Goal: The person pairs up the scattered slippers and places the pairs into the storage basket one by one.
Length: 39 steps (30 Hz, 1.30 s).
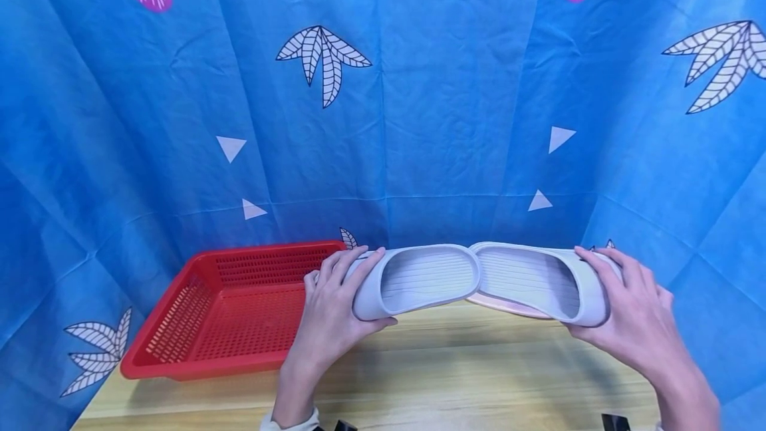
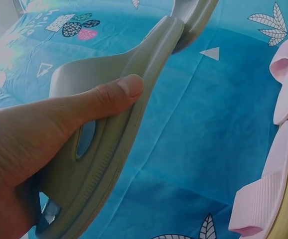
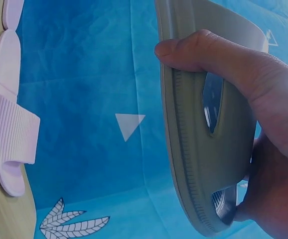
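Observation:
My left hand [image 1: 336, 304] grips a light grey slide slipper [image 1: 427, 278] around its toe strap, fingers over the top and thumb along the sole edge. A matching grey slipper [image 1: 523, 275] is held the same way by my right hand [image 1: 637, 321]. Both slippers are raised above the table, and their heel ends overlap at the middle in the head view. Lower down, a pair of pink slippers with ribbed straps lies on the table: one pink slipper [image 2: 287, 94] and another pink slipper [image 2: 263, 194], mostly hidden in the head view behind the grey ones.
Beside my left hand a red perforated plastic basket [image 1: 149, 351] stands on the light wooden table [image 1: 467, 384]. A blue patterned curtain [image 1: 443, 118] hangs behind the table and around both sides.

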Tool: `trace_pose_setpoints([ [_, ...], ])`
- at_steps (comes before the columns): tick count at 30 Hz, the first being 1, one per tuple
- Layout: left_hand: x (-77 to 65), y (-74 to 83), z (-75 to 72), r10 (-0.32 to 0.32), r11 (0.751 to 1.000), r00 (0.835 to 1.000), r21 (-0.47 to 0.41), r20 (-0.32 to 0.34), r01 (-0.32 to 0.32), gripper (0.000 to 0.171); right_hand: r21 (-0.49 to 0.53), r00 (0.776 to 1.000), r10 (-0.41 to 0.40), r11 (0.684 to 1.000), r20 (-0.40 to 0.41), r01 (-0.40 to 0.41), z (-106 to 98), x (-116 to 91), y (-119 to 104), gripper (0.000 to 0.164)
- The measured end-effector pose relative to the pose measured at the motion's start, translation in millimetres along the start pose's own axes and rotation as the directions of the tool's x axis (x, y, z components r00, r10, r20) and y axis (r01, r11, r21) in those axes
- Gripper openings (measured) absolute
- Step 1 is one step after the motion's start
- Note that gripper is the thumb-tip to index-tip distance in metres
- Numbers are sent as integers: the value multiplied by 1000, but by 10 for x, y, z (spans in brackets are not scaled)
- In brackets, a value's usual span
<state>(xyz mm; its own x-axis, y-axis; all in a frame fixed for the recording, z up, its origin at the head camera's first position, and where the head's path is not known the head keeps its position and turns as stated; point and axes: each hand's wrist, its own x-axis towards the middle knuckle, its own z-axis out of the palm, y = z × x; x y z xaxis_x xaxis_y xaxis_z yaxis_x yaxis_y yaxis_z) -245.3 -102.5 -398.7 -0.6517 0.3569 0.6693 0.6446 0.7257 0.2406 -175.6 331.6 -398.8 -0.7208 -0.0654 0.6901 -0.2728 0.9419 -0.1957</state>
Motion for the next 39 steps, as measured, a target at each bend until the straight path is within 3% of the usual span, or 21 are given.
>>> trace_pose_setpoints([
  [39,11,91,118,17,1000,999,20,34,-18,110,-19,998,-60,998,30,61,85,48,-181,122],
])
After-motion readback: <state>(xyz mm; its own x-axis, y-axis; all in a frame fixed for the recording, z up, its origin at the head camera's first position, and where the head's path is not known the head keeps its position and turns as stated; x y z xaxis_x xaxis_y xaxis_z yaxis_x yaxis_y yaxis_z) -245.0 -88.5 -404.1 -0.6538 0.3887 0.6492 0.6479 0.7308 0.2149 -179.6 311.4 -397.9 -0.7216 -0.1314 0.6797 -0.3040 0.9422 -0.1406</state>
